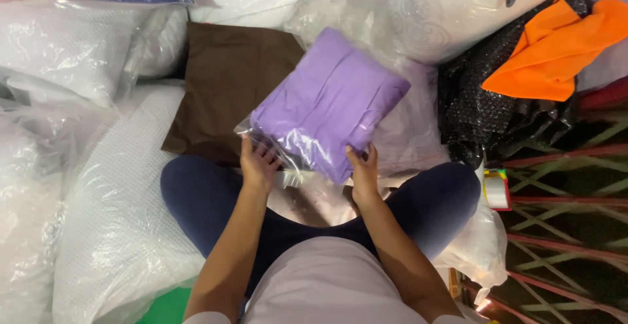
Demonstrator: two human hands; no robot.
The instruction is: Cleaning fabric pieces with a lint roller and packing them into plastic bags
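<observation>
A purple cushion (330, 98) in a clear plastic bag is held up in front of me, above my crossed legs. My left hand (258, 163) grips the bag's near left corner, where the loose plastic bunches. My right hand (364, 169) holds the near right edge of the same cushion, thumb on top. Both hands are closed on it.
A brown cushion cover (226, 82) lies behind the purple one. White bagged pillows (111, 219) pile up at left and along the back. Black bubble wrap (487, 108) with an orange cloth (556, 49) sits at right. A patterned mat (569, 219) covers the floor there.
</observation>
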